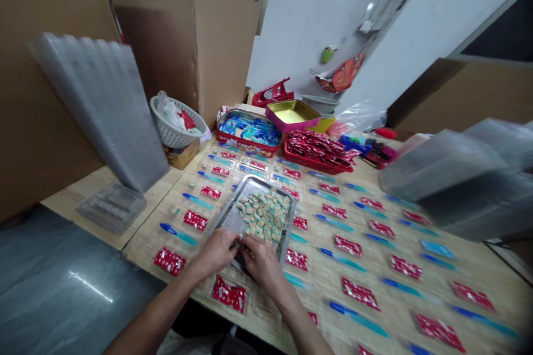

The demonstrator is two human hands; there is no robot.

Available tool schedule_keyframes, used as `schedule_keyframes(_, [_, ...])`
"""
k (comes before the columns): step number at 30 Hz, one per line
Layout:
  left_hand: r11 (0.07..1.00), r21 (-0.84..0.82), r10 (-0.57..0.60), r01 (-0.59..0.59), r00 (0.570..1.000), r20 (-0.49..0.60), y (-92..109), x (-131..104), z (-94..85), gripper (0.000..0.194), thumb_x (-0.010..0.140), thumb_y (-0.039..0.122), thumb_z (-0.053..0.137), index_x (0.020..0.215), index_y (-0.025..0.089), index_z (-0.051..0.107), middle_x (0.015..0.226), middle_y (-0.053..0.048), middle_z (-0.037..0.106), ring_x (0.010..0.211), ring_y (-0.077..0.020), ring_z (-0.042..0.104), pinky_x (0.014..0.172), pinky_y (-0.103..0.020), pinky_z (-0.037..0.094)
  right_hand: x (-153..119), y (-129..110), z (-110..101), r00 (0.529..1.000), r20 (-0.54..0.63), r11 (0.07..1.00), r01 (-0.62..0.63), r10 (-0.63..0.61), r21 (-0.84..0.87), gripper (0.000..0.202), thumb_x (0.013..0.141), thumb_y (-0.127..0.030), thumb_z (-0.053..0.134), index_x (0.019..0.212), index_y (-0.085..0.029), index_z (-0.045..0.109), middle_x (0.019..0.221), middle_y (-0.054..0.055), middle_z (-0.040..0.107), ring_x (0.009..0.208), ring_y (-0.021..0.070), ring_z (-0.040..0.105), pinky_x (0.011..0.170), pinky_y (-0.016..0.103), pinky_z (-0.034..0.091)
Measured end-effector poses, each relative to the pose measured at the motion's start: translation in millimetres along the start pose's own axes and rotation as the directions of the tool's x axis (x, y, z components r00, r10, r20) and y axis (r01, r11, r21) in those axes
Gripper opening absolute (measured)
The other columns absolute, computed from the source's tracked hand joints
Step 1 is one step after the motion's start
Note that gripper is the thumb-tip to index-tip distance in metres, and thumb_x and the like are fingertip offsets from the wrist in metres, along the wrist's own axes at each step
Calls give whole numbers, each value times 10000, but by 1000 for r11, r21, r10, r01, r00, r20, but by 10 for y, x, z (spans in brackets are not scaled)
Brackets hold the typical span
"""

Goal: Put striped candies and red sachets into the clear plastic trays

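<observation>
A metal tray holds a heap of small square beige and pale-green pieces. Over its near end, my left hand and my right hand come together, fingertips almost touching. Both sets of fingers are closed in a pinch. Whatever lies between them is too small and hidden to name. Around the tray, clear plastic trays stand in rows, each with a red dotted packet and a blue-and-turquoise pen-like tool. One red packet lies just in front of my hands.
Behind stand a tin of blue tools, a red basket of red packets and a gold-lined tin. A tall stack of clear trays leans at the left, beside a white basket. More clear plastic stacks are at the right.
</observation>
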State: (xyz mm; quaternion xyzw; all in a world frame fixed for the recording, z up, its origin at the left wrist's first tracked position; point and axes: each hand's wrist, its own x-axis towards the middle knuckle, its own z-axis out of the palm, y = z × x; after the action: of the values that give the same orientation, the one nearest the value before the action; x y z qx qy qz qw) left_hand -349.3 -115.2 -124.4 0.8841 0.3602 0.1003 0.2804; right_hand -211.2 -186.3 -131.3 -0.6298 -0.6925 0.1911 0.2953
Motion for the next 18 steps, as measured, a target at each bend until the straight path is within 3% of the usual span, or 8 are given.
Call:
schedule_keyframes(11, [1000, -10, 5, -5, 1000, 10, 46, 26, -70, 193, 705, 127, 498, 760, 161, 681, 783, -104, 693, 790, -239, 627, 661, -299, 441, 80, 58, -48, 986, 125, 972, 137, -114, -192, 245, 791, -77, 390, 779, -176, 613, 787, 66, 623, 730, 182, 601, 635, 252, 418])
schedule_keyframes(18, [999, 38, 9, -9, 1000, 5, 22, -21, -100, 185, 707, 167, 516, 788, 177, 682, 777, -96, 696, 779, -239, 636, 636, -293, 459, 90, 110, -44, 960, 81, 936, 280, -269, -215, 211, 797, -152, 420, 807, -191, 627, 830, 89, 648, 744, 192, 621, 647, 264, 460])
